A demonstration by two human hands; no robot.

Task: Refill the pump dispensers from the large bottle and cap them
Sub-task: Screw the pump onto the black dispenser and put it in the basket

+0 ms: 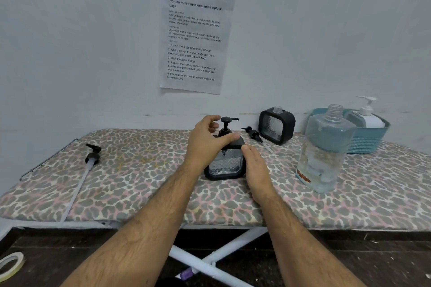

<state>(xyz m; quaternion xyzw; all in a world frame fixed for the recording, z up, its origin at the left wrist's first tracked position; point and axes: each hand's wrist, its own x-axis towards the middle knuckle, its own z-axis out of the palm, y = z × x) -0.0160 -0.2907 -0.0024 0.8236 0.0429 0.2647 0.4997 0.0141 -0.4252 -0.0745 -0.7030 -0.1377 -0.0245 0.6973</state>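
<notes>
Leopard-print bench (140, 184) is carrying our dispenser (225, 163) at centre; we're gripping its shoulder with the left hand (205, 144), right hand (255, 168) flat against its side, steadying it, large bottle (324, 149) waiting uncapped on the right.

A printed sheet (196, 37) is stuck to the pale wall (70, 30); the table (140, 184) wears a leopard-patterned cover and stands on crossed white legs (217, 256); a roll of tape (10, 264) lies on the dark floor (373, 258) at lower left.
</notes>
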